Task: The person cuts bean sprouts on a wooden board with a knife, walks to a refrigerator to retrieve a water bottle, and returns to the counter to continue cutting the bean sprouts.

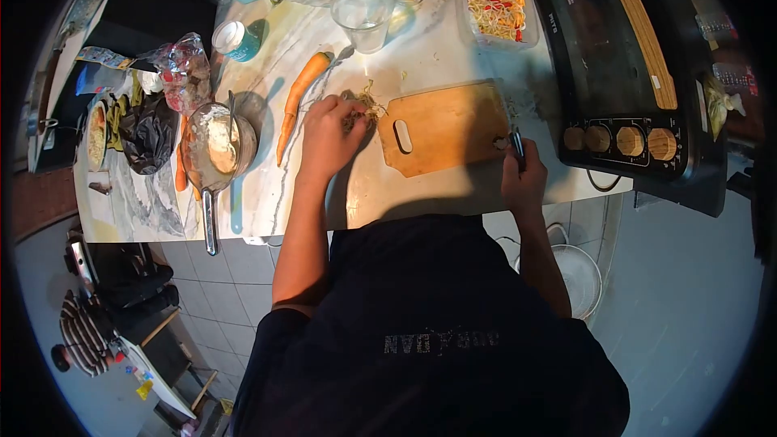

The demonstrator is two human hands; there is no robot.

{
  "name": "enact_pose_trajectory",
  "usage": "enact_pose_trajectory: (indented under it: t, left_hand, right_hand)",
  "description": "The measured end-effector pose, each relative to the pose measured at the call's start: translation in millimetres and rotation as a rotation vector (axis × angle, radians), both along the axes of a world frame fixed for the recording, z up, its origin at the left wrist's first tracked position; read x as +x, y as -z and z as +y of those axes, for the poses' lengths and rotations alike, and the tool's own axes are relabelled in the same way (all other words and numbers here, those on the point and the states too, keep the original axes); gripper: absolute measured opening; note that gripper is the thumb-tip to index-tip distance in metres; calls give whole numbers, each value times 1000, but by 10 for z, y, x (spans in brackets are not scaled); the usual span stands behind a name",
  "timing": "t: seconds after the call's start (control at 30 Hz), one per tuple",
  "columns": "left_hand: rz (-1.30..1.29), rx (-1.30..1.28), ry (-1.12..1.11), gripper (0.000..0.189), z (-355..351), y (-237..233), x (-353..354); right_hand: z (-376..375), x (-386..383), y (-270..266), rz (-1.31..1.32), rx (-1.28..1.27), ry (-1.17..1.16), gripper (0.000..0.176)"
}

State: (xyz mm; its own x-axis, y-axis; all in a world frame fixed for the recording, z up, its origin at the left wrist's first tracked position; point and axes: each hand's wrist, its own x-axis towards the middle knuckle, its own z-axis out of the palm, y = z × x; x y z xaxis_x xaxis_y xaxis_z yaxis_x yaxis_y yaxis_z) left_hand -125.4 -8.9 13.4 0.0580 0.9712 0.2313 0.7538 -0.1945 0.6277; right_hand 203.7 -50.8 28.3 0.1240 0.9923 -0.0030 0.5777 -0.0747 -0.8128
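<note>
My left hand [330, 131] is curled over a small heap of stringy, brownish vegetable scraps [369, 103], left of the wooden cutting board [445, 121]. Its fingertips are partly hidden, and the fingers look closed on the scraps. At the board's right edge, my right hand [524, 178] is wrapped around the dark handle of a knife [518, 139]; the blade is hard to make out. The board lies flat, with an oval handle hole toward the left. A whole carrot [303, 95] lies on the counter beyond my left hand.
A tub of shredded carrot and sprouts [494, 4] sits at the back right, beside a black stove [627, 142]. Behind the board stands a clear plastic cup [364, 20]. Leftward are a pan [212, 154] with its handle over the edge, a white jar [235, 39] and a black bag [150, 133].
</note>
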Motion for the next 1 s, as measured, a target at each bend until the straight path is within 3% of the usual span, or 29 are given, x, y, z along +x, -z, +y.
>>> enact_pose_trajectory:
  t: [0.2, 0.43, 0.53, 0.6, 0.63, 0.7, 1.0]
  left_hand:
    - [200, -24, 129, 25, 118, -56, 151]
    - [248, -15, 152, 17, 188, -68, 184]
    - [154, 39, 110, 12, 202, -44, 146]
    - [-187, 0, 9, 11, 217, 32, 81]
    - [-184, -4, 15, 11, 202, 60, 55]
    - [-438, -137, -144, 13, 164, 95, 16]
    - [-766, -223, -254, 13, 51, -5, -109]
  right_hand:
    - [-12, -23, 16, 65, 4, 5, 9]
    - [-17, -8, 17, 72, -52, -19, 12]
    - [0, 12, 47, 42, -66, -23, 14]
    - [6, 11, 20, 27, -91, -24, 14]
    - [2, 12, 24, 30, -93, -17, 14]
    - [-1, 24, 35, 3, -110, -20, 14]
    - [-66, -13, 67, 79, -72, -5, 11]
